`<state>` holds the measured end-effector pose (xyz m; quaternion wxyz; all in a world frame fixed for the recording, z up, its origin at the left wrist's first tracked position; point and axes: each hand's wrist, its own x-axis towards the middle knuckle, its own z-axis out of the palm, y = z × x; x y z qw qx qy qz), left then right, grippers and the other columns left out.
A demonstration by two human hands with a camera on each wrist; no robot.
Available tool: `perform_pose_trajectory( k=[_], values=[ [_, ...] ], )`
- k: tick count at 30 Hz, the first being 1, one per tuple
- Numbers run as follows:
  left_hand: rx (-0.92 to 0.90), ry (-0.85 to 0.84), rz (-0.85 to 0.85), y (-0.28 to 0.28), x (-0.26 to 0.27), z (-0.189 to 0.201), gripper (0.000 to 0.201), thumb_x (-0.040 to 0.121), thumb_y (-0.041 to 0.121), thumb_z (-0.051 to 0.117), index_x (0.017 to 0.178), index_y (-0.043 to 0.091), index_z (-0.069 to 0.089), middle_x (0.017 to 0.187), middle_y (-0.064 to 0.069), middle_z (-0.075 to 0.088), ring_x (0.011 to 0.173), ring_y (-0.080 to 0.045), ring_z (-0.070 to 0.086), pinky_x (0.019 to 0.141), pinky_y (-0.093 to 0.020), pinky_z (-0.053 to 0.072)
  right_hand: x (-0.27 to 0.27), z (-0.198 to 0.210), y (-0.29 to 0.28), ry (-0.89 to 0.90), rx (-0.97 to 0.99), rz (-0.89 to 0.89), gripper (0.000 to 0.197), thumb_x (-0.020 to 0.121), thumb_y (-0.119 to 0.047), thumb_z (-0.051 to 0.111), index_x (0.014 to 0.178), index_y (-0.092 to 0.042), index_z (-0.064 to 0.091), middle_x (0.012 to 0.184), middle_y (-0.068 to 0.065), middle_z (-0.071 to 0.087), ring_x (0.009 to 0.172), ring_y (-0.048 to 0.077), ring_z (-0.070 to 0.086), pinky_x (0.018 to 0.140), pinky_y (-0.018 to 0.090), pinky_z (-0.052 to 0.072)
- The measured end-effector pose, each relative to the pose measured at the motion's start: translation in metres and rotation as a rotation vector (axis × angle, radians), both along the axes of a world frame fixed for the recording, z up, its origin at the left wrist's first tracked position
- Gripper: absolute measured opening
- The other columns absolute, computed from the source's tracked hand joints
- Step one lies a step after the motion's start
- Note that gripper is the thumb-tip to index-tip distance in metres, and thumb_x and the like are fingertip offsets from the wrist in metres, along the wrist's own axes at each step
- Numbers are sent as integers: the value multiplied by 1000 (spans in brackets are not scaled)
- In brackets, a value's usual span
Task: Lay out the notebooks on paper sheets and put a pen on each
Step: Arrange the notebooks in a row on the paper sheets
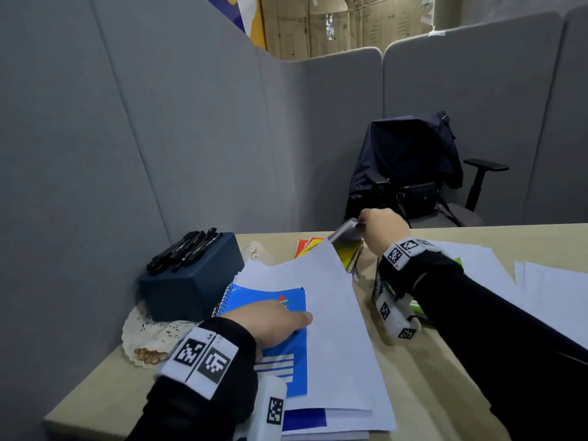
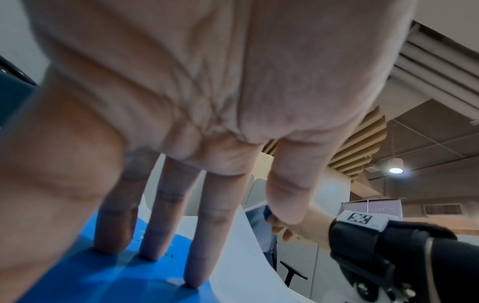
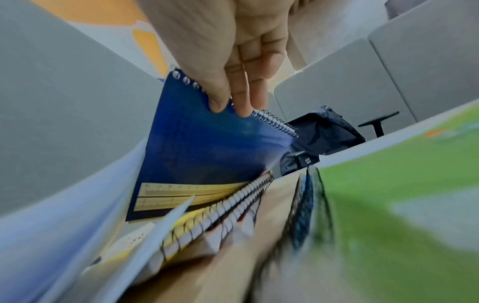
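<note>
Nearest the head camera, at 7 o'clock, the left hand (image 1: pixel 273 319) lies flat with straight fingers (image 2: pixel 199 242) pressed on the light blue notebook (image 1: pixel 286 354), which rests on a stack of paper sheets (image 1: pixel 343 345) at the tabletop's (image 1: pixel 423 377) near edge. One sheet of that stack arches up toward 12 o'clock. At 1 o'clock from the left hand, the right hand (image 1: pixel 385 230) pinches the dark blue notebook (image 3: pixel 204 155) by its spiral-bound edge, thumb and fingertips (image 3: pixel 243 102) closed on the wire, with the cover lifted and tilted above a yellow spiral notebook (image 3: pixel 186 229) lying under it. A green notebook (image 3: pixel 388 205) lies at 3 o'clock of these, partly under the right forearm, with more white sheets (image 1: pixel 547 300) spread beyond it toward 3 o'clock. At 10 o'clock a dark box (image 1: pixel 191 281) stands on a lace doily (image 1: pixel 149 335), and several black pens (image 1: pixel 184 249) lie across its top. Grey partition panels (image 1: pixel 127 122) enclose the tabletop, and at 1 o'clock beyond it an office chair (image 1: pixel 458 192) carries a dark jacket and a bag.
</note>
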<state>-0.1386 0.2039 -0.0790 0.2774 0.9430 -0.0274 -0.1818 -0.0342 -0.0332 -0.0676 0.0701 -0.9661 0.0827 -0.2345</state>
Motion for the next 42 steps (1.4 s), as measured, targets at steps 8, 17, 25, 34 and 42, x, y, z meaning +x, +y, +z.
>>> perform_pose_trajectory(
  k=[8,17,25,34,42],
  values=[
    [-82,-17,35,4,-4,-1,54,85,52,58,118,9,61,96,-9,61,102,-29,62,95,-39,49,-55,47,-13,-332,-63,52,27,92,-32,55,100,-7,57,103,18,56,94,40,56,64,38,36],
    [-244,-396,-54,-20,-46,29,32,88,45,58,99,17,69,94,1,68,93,-17,64,79,-28,47,-126,77,-8,-360,124,81,20,86,-25,53,77,-9,43,76,9,51,73,32,50,59,34,36],
    [-635,-451,-120,-114,-101,17,36,75,34,72,101,34,47,88,14,62,87,-9,64,78,-35,57,-175,76,6,-315,454,109,17,74,-21,60,78,-9,49,75,7,56,78,30,60,64,41,54],
    [-702,-499,-60,-123,-110,-5,32,92,6,39,118,20,51,107,1,64,82,-12,63,60,-19,49,-211,32,-45,-64,493,68,38,86,-47,61,102,-13,56,102,10,66,83,25,62,73,35,52],
    [-864,-233,5,-137,-111,-23,30,94,14,52,123,17,46,109,-3,66,80,-15,69,59,-26,55,-243,-15,-92,542,1012,45,28,86,-5,66,112,2,60,108,19,68,87,32,64,81,44,55]
  ],
)
